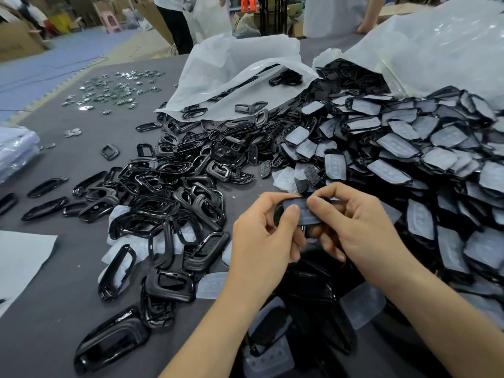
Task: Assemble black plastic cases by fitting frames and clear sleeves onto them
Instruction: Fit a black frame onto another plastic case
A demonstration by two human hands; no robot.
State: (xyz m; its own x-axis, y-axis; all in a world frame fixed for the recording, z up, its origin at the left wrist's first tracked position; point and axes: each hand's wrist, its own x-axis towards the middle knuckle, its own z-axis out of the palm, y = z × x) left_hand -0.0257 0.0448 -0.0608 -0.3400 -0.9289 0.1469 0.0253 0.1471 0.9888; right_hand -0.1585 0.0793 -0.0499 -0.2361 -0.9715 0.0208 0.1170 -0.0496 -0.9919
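While a black case [278,214] in a clear sleeve [303,211] is pinched between the thumb and fingers of the left hand [261,236], its far end is gripped by the curled fingers of the right hand [354,227]. Just left of the left hand, a heap of black frames [169,186] is spread on the grey table [68,268]. Right of the right hand, sleeved cases [409,159] are piled close against it. Beyond both hands, white bags [231,69] are slumped open.

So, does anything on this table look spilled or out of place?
Black frames spill from the open white bag in a loose heap on the grey table, and a few lie apart at the left. I see no damage.
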